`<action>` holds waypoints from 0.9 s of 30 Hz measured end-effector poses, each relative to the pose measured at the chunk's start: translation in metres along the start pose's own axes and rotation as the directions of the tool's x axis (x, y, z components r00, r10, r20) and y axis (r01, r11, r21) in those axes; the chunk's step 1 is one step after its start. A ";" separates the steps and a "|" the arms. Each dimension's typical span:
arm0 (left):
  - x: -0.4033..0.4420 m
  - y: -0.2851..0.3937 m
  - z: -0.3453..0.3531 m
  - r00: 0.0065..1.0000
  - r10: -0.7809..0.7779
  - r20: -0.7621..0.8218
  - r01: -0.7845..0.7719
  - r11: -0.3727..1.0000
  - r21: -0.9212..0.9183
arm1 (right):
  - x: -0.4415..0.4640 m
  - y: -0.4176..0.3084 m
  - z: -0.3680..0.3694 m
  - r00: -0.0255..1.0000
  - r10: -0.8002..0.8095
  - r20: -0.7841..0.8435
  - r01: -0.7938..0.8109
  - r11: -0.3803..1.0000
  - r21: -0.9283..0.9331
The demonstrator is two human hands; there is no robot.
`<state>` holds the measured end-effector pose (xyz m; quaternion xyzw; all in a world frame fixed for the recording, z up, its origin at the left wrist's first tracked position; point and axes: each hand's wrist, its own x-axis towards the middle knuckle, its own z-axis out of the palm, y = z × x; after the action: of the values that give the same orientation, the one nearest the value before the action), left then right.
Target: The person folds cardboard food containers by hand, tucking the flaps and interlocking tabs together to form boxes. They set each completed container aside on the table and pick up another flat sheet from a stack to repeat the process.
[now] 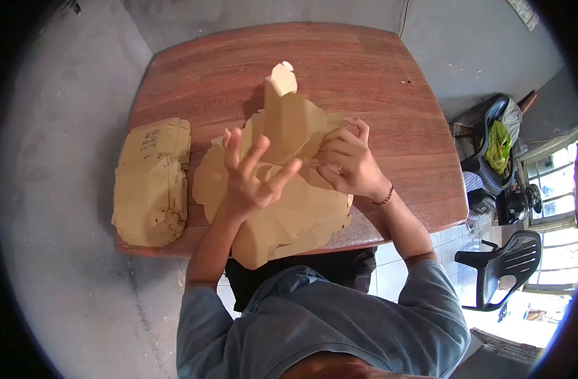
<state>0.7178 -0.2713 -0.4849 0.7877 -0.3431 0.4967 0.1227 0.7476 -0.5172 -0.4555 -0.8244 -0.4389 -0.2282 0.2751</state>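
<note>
A partly folded brown cardboard box (286, 126) stands raised in front of me, with a pale flap (283, 78) at its far end. My right hand (351, 162) pinches the near right edge of this box between thumb and fingers. Spread fingers show on my left hand (250, 180), which is just left of the box's near end; whether a fingertip touches it I cannot tell. Under both hands lies a loose pile of flat cardboard blanks (289, 218), reaching over the table's near edge.
On the left of the wooden table (207, 69) is a neat stack of flattened cardboard boxes (151, 183) with dark print. A black plastic chair (504, 268) stands to the right. Behind it, another chair holds bags, including a yellow-green plastic bag (498, 146). Grey walls surround the table.
</note>
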 end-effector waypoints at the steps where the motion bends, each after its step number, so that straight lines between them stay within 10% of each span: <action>1: -0.001 -0.003 0.003 0.994 -0.106 -0.031 0.101 0.985 -0.138 | 0.000 0.001 0.003 0.996 0.052 -0.069 -0.048 0.997 0.060; 5: -0.002 -0.009 0.014 0.909 -0.388 0.150 0.403 0.731 -0.550 | -0.003 0.002 0.009 0.972 0.197 -0.129 -0.153 0.944 0.291; 7: -0.008 -0.010 0.020 0.890 -0.403 0.212 0.448 0.691 -0.568 | -0.005 -0.008 0.014 0.857 0.515 -0.011 -0.338 0.578 0.743; 11: -0.011 -0.005 0.023 0.834 -0.440 0.333 0.526 0.449 -0.723 | -0.004 -0.017 0.009 0.829 0.545 0.130 -0.412 0.436 0.800; 27: -0.015 -0.012 0.026 0.942 -0.283 0.183 0.335 0.739 -0.584 | -0.009 -0.014 0.015 0.819 0.446 0.363 -0.552 0.437 0.710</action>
<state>0.7395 -0.2696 -0.5087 0.7716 -0.3535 0.3001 0.4354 0.7328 -0.5063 -0.4681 -0.7190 -0.2451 0.1317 0.6369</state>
